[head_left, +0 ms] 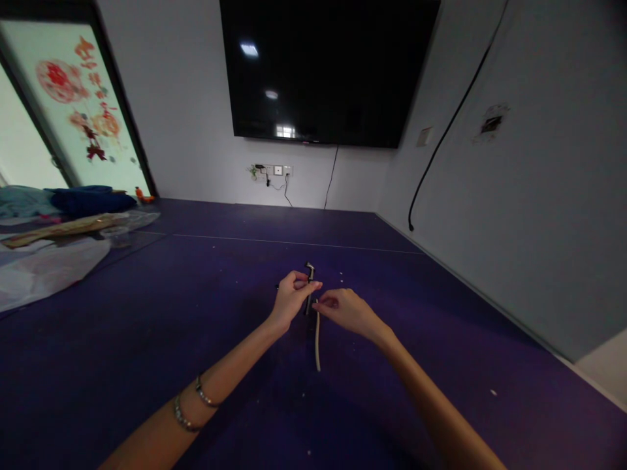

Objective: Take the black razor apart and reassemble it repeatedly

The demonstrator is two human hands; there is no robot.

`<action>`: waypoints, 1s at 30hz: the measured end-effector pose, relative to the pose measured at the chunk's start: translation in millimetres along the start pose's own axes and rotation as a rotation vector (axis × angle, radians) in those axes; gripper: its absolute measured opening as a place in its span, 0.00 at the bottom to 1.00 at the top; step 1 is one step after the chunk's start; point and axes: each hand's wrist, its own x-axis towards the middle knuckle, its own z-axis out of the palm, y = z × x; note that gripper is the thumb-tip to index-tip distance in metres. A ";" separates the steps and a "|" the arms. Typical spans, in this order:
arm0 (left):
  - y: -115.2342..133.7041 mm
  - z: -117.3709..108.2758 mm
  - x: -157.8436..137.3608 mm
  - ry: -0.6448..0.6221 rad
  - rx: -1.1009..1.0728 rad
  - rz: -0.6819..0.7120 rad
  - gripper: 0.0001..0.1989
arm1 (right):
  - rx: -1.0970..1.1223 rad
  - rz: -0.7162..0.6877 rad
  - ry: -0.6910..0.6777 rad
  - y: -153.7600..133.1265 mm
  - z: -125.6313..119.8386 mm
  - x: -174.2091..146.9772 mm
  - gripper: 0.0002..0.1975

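Note:
My left hand [292, 300] is closed around a slim dark tool [310, 269] with a short, shiny metal head at its upper end. Its exact kind is too small to tell. Close by on the right, my right hand [349, 311] pinches the upper end of a thin, pale, cord-like strip [317, 346] between thumb and fingers. The strip hangs down in a slight curve toward me, beside the lower end of the tool. Whether tool and strip touch is hard to make out.
Both hands are above a wide dark purple surface [220, 391] with small white bits on it. Crumpled plastic [63, 271] and folded blue cloth [93, 200] lie at the far left. A television [328, 72] hangs ahead; a black cable [448, 127] hangs down the right wall.

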 end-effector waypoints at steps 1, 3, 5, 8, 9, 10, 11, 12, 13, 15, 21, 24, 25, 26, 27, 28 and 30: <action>-1.1 0.5 -0.2 0.020 0.000 -0.002 0.11 | -0.061 0.044 0.010 -7.0 4.9 -0.6 0.13; -3.5 2.1 -1.1 0.047 -0.001 -0.004 0.12 | -0.184 0.138 0.030 -20.1 13.7 -1.4 0.15; -5.5 4.0 -2.7 0.060 0.000 -0.005 0.13 | -0.272 0.203 0.045 -29.8 20.8 -2.2 0.16; -5.7 6.5 -5.1 0.062 -0.009 -0.008 0.13 | -0.320 0.217 0.053 -35.8 27.0 -3.5 0.15; -5.0 7.0 -5.5 0.056 -0.009 -0.010 0.12 | -0.322 0.210 0.052 -36.0 28.1 -3.8 0.15; -4.2 7.0 -5.4 0.049 0.002 -0.010 0.12 | -0.320 0.200 0.052 -35.4 28.8 -4.1 0.15; -3.2 6.5 -4.6 0.040 0.031 -0.007 0.12 | -0.312 0.192 0.055 -34.3 29.4 -4.1 0.14; -2.2 5.5 -3.0 0.034 0.076 0.001 0.11 | -0.301 0.186 0.062 -32.7 30.0 -3.9 0.14; -1.1 3.8 -0.5 0.028 0.127 0.011 0.11 | -0.284 0.185 0.070 -30.7 30.6 -3.4 0.15; 0.8 -1.8 6.9 0.024 0.197 0.028 0.10 | -0.239 0.192 0.079 -25.5 32.3 -1.4 0.16; 9.1 -32.6 35.8 0.149 0.146 0.002 0.11 | -0.065 0.301 -0.077 -8.6 41.8 9.6 0.19; 15.8 -47.6 44.8 0.202 0.127 0.030 0.12 | 0.042 0.427 -0.197 -3.2 47.7 15.3 0.18; 17.9 -51.2 46.6 0.211 0.118 0.040 0.12 | 0.072 0.460 -0.233 -2.1 49.6 16.8 0.18; 19.7 -53.8 47.7 0.219 0.109 0.048 0.12 | 0.092 0.482 -0.261 -1.3 51.5 18.2 0.17; 21.2 -55.6 48.4 0.225 0.101 0.055 0.12 | 0.104 0.495 -0.284 -1.0 53.3 19.4 0.17; 22.3 -56.5 48.7 0.228 0.094 0.061 0.12 | 0.107 0.505 -0.300 -1.0 54.9 20.3 0.17; 23.8 -56.6 48.6 0.225 0.086 0.062 0.12 | 0.104 0.521 -0.320 -2.1 57.9 21.7 0.16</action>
